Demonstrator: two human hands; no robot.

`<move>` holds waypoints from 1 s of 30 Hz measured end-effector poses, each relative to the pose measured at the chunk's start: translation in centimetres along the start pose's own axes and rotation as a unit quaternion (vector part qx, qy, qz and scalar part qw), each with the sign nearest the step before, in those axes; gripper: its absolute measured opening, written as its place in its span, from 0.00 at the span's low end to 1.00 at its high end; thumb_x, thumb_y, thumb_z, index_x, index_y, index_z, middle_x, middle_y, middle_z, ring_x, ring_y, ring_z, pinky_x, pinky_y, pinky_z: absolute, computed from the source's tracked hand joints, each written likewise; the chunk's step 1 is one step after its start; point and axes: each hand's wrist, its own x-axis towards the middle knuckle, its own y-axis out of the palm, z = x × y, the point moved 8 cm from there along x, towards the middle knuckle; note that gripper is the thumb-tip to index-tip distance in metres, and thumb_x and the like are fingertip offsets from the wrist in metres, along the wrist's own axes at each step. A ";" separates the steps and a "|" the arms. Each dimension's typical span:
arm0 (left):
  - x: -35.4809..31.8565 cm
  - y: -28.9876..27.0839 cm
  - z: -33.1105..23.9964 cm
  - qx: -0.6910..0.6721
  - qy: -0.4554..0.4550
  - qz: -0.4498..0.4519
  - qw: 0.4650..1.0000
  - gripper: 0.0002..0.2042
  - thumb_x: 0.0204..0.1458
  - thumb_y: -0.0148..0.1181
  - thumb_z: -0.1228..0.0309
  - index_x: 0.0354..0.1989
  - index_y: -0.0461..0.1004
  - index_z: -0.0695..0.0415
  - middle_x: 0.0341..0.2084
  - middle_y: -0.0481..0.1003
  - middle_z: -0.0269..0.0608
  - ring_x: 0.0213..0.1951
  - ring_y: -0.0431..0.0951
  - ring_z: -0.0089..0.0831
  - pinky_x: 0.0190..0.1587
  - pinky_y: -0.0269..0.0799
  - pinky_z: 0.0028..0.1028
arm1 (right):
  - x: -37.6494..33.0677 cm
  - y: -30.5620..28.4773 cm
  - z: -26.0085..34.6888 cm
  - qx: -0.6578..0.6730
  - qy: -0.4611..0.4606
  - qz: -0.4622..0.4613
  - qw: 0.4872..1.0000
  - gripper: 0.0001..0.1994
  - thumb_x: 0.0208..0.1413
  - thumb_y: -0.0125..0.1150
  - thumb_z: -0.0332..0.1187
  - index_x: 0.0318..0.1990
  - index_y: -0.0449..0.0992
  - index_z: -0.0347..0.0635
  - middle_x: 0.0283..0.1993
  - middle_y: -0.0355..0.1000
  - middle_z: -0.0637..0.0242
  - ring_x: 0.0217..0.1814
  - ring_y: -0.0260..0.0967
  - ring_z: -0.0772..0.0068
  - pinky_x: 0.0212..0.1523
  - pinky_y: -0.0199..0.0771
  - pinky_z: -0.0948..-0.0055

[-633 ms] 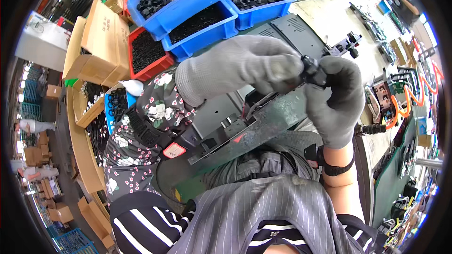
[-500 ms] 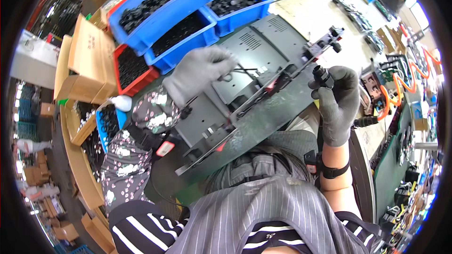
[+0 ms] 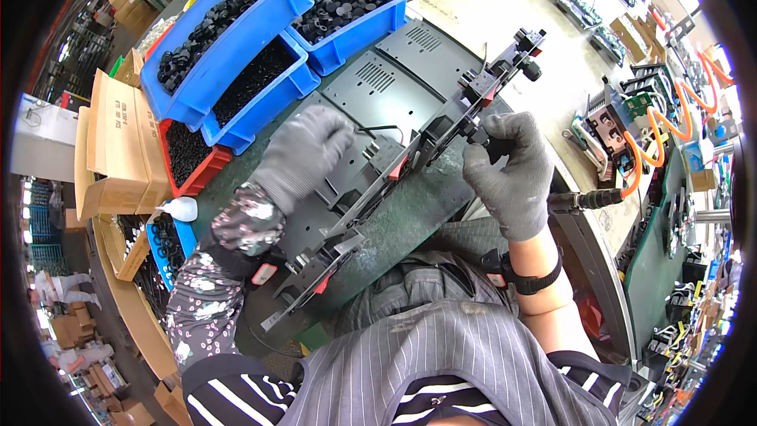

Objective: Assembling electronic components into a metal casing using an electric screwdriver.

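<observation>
My right hand (image 3: 512,177), in a grey glove, pinches a black cylindrical knob (image 3: 497,146) against the front strip of a dark grey metal panel assembly (image 3: 418,102). Black fittings and red tabs line this strip, and another black knob (image 3: 531,71) sticks out near its far right end. Over the panel's left part is my left hand (image 3: 307,154), also gloved, its fingers curled; whatever they may hold is hidden. A thin black bent piece (image 3: 380,128) lies on the panel just right of that hand.
Blue bins (image 3: 229,79) of small black parts stand at the back left, beside a red bin (image 3: 197,159) and an open cardboard box (image 3: 122,142). A white bottle (image 3: 181,208) is near my left forearm. An orange coiled hose (image 3: 631,162) leads to a black tool (image 3: 587,200) at right.
My right hand has brought the black knob left and down to the panel's front strip. My left hand has moved left and down, its fingers curled more. The whole view has shifted slightly.
</observation>
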 end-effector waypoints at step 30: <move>-0.3 -7.5 -18.8 -0.112 0.129 0.115 0.979 0.16 0.61 0.62 0.65 0.50 0.78 0.64 0.41 0.81 0.39 0.45 0.78 0.25 0.51 0.73 0.27 | 1.2 1.2 -0.3 -0.007 -0.014 0.037 0.999 0.24 0.72 0.47 0.50 0.44 0.74 0.33 0.27 0.63 0.75 0.28 0.56 0.82 0.29 0.57 0.79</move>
